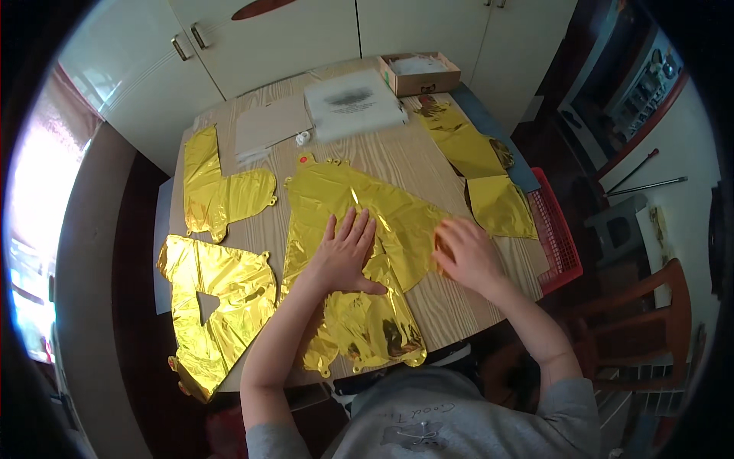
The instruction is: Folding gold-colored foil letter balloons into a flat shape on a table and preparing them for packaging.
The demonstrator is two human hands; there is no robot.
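Note:
A large, flat gold foil balloon lies in the middle of the wooden table, creased, with small tabs along its edges. My left hand rests on it with fingers stretched out and thumb spread. At the balloon's right edge, my right hand has its fingers curled around the foil, slightly blurred. The lower part of the foil looks folded and reaches the table's near edge. To the left lie an L-shaped gold foil balloon and, nearer me, another gold balloon with a triangular hole. A further gold foil balloon lies at the right.
Toward the back are a grey-beige sheet, a printed clear plastic bag, a small white roll and an open cardboard box. A red plastic basket stands beside the table's right edge, with a wooden chair nearer me.

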